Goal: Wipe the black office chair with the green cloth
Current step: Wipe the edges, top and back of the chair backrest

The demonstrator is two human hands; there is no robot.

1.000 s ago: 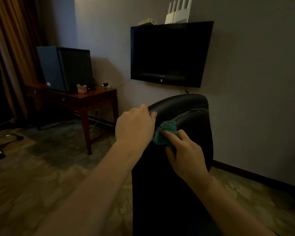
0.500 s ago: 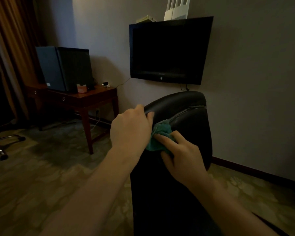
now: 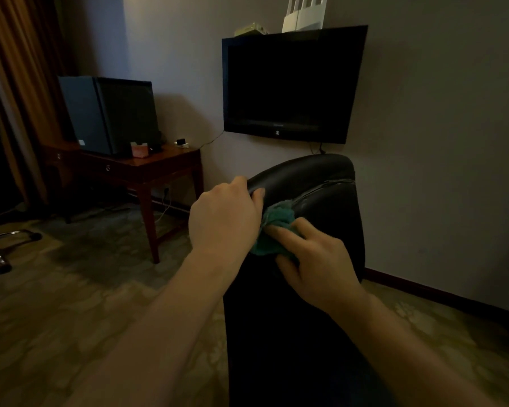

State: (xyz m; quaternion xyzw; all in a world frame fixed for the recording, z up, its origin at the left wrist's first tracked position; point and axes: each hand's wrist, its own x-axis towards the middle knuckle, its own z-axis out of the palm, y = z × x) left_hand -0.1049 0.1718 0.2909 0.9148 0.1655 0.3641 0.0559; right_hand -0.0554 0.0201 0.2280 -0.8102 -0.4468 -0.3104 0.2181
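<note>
The black office chair [image 3: 321, 183] stands in front of me, its tall leather backrest filling the lower middle of the view. My left hand [image 3: 224, 218] grips the top left edge of the backrest, fingers curled over it. A bunched green cloth [image 3: 274, 221] lies against the backrest just right of that hand. My right hand [image 3: 315, 259] holds the cloth and presses it onto the leather, index finger stretched over it. Part of the cloth is hidden under my right hand.
A wooden desk [image 3: 147, 165] with a dark box-shaped appliance [image 3: 109, 113] stands at the left wall. A black TV [image 3: 288, 83] hangs on the wall behind the chair. Another chair's metal base [image 3: 0, 248] sits at the far left on patterned carpet.
My right hand and the green cloth have slid slightly down and left along the backrest, closer to my left hand. The left hand keeps its grip on the chair's top edge.
</note>
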